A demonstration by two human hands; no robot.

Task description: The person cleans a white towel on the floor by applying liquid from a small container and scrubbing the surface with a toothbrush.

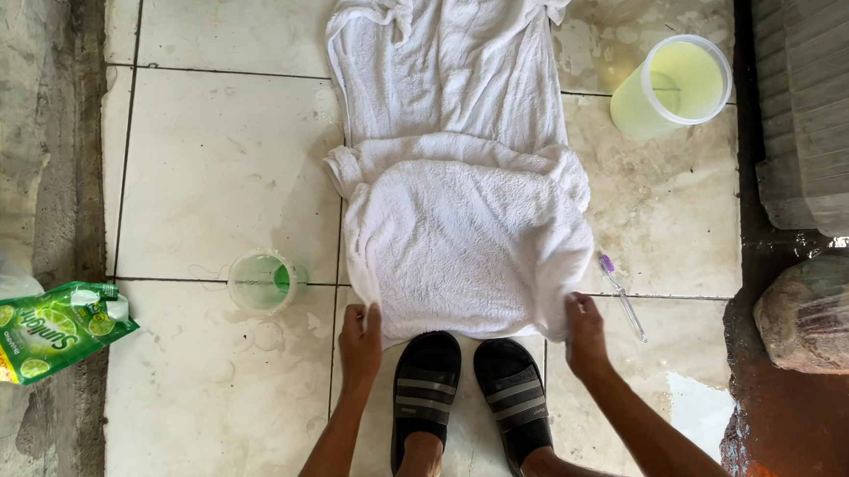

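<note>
A wet white towel (pixel 459 168) lies spread on the pale floor tiles (pixel 214 163), its near part folded back over itself. My left hand (pixel 360 339) pinches the towel's near left corner. My right hand (pixel 583 331) grips the near right corner. Both hands hold the folded edge low, just above my feet in black slide sandals (pixel 468 388).
A small clear cup with green liquid (pixel 263 281) stands left of the towel. A green detergent pouch (pixel 42 331) lies at far left. A pale yellow jug (pixel 673 86) sits at upper right. A purple toothbrush (pixel 620 293) lies beside my right hand. A filled sack (pixel 827 317) rests at right.
</note>
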